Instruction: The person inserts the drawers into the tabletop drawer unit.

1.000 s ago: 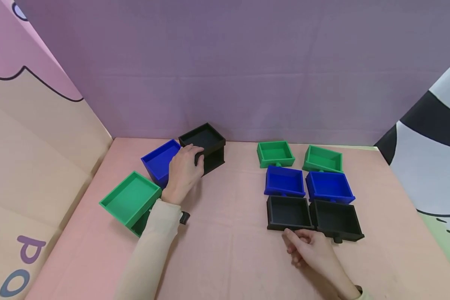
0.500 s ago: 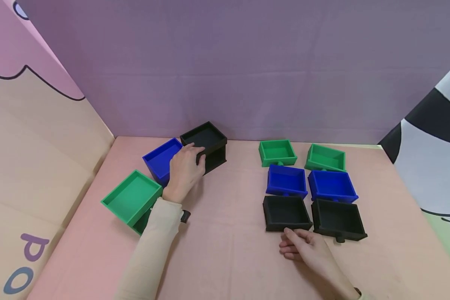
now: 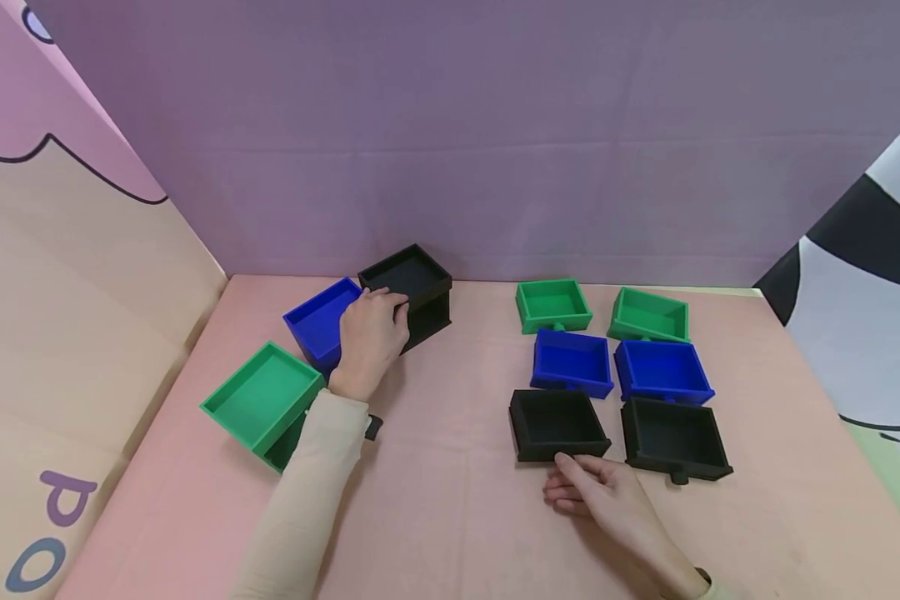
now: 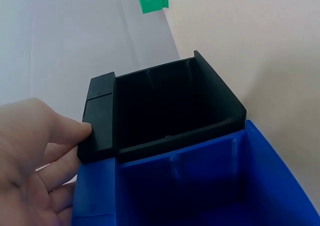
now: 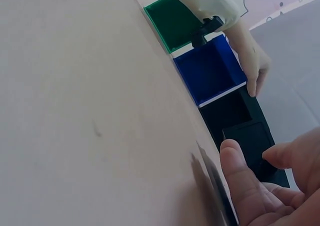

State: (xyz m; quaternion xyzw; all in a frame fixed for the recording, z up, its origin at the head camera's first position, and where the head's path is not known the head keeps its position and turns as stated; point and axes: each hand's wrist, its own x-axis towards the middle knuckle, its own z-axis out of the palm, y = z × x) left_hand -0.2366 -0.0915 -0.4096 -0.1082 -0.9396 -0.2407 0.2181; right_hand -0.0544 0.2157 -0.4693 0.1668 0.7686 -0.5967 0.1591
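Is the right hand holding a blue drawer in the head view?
No, the right hand holds a black drawer at its near side.

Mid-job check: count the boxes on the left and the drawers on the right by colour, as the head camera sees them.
Green: 3 (1 green box, 2 green drawers)
Blue: 3 (1 blue box, 2 blue drawers)
Black: 3 (1 black box, 2 black drawers)
Total: 9

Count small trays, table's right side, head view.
6. Back: left green tray, right green tray. Middle: left blue tray, right blue tray. Front: left black tray, held by the right hand, and right black tray. None look hidden.
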